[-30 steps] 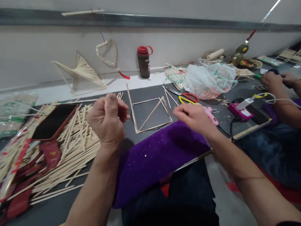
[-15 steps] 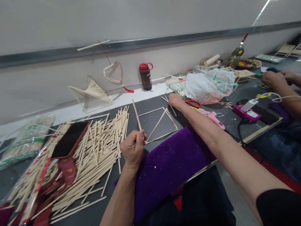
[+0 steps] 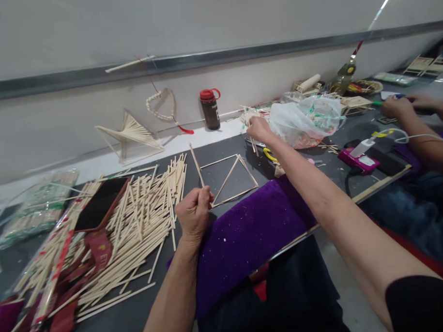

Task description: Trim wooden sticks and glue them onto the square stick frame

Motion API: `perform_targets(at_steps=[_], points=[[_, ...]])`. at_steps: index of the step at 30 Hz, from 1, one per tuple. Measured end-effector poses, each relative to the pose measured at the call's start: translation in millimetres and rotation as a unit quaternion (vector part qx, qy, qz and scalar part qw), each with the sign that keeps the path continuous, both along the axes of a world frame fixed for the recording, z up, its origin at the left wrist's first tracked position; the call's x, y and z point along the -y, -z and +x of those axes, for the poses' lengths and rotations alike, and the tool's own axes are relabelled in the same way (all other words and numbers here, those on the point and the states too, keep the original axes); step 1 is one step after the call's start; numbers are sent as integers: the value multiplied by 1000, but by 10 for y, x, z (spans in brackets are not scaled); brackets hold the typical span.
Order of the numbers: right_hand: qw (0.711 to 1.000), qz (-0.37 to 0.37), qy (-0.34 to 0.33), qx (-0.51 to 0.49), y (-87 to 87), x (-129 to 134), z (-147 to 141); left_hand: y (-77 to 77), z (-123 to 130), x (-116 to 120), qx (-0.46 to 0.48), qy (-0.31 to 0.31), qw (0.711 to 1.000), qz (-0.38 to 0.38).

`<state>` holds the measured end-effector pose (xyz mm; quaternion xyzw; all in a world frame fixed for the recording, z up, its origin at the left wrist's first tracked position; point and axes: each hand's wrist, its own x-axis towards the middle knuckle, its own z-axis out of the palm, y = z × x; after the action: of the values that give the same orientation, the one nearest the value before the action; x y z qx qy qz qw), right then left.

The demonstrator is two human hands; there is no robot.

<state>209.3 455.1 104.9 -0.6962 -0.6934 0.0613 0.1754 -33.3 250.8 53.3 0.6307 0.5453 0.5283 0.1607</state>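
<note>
My left hand (image 3: 194, 210) is closed in a fist around the lower end of a thin wooden stick (image 3: 197, 166), which points up and away from me. Just right of it, a square frame of sticks (image 3: 230, 199) with a slanting stick across it lies on the dark table. My right hand (image 3: 260, 129) reaches forward past the frame, its fingers pinched around a few short wooden sticks (image 3: 254, 146) that hang below. Beside my right forearm lie a yellow handle (image 3: 269, 155) and metal blades, partly covered by the arm.
A heap of loose sticks (image 3: 146, 212) and a phone (image 3: 101, 204) are on the left. A purple cloth (image 3: 245, 233) covers the near edge. A bottle (image 3: 210, 109), a plastic bag (image 3: 307, 119) and a magenta power block (image 3: 358, 160) stand further off. A co-worker's hands (image 3: 401, 106) are at right.
My right hand has moved up and away from me, and the short sticks by it have risen and turned steeper. My left hand still grips its stick in about the same place.
</note>
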Motion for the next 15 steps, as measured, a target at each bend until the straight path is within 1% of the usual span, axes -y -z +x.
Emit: perform_targets(at_steps=[2, 4, 5, 7, 8, 9, 11, 13, 15], points=[[999, 42, -4, -20, -113, 70, 88, 15, -4, -12, 3, 1, 1000, -3], [992, 88, -21, -85, -193, 171, 142, 23, -7, -18, 3, 2, 1000, -7], [983, 116, -34, -135, -221, 229, 154, 24, -8, -20, 2, 2, 1000, -9], [954, 179, -59, -233, -269, 346, 153, 25, -13, -22, -2, 0, 1000, -12], [940, 210, -65, -262, -295, 401, 141, 26, -15, -24, -5, -1, 1000, -12], [931, 237, -65, -270, -325, 452, 125, 28, -17, -25, -9, -1, 1000, -14], [924, 282, -52, -255, -397, 537, 83, 34, -21, -31, -14, -1, 1000, -17], [923, 304, -44, -230, -467, 597, 35, 38, -22, -37, -15, -3, 1000, -21], [925, 309, -55, -213, -513, 627, -9, 38, -19, -40, -15, -9, 1000, -25]])
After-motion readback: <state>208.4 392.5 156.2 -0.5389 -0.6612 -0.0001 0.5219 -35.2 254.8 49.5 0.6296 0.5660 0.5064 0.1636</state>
